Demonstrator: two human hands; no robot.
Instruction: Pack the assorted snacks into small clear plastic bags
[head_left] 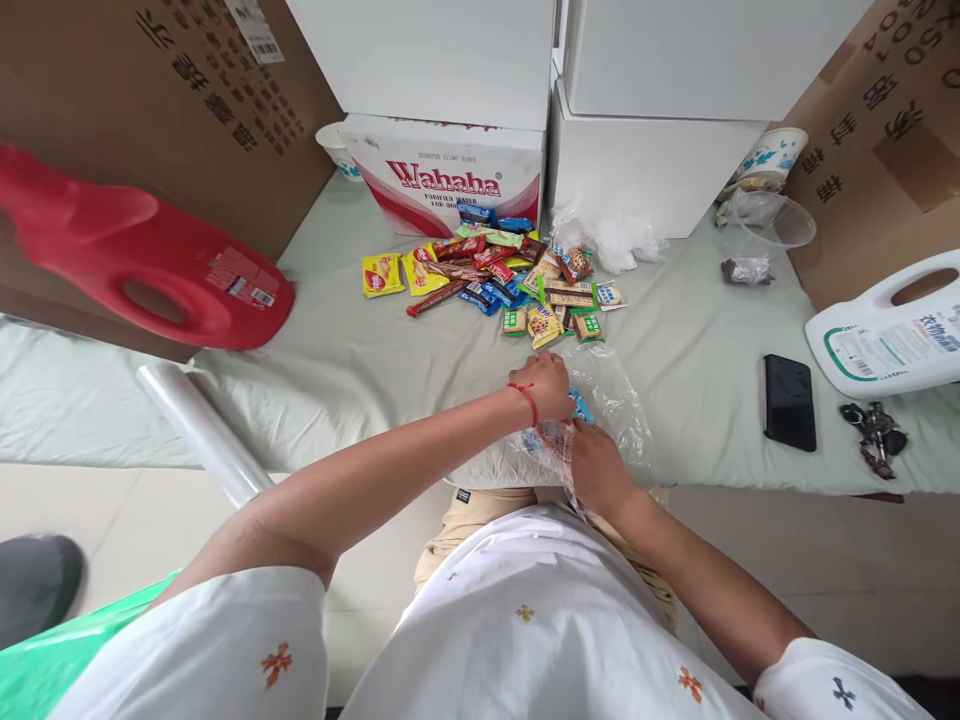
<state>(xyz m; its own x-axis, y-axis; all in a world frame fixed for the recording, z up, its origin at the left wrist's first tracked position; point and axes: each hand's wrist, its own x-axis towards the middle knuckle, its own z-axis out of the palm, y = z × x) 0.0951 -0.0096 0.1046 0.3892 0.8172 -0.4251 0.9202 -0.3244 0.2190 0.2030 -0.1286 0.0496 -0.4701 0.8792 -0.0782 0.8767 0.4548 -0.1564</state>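
Note:
My left hand [546, 387], with a red cord at the wrist, is closed at the table's front edge. A small blue snack packet [580, 405] pokes out beside its fingers, though the grip itself is partly hidden. Close by on the right, my right hand [602, 468] is shut on a clear plastic bag [619, 405], which lies crumpled around and beneath both hands. Something blue shows through the film under my left wrist. Beyond my hands is a pile of wrapped snacks [491, 262] in yellow, red, blue and green.
A red jug [247, 300] and a plastic film roll [199, 430] lie left. On the right are a phone [790, 402], keys [876, 440], a white detergent bottle [892, 330] and a clear cup [772, 222]. White boxes [652, 170] and a Wahaha carton [450, 175] line the back.

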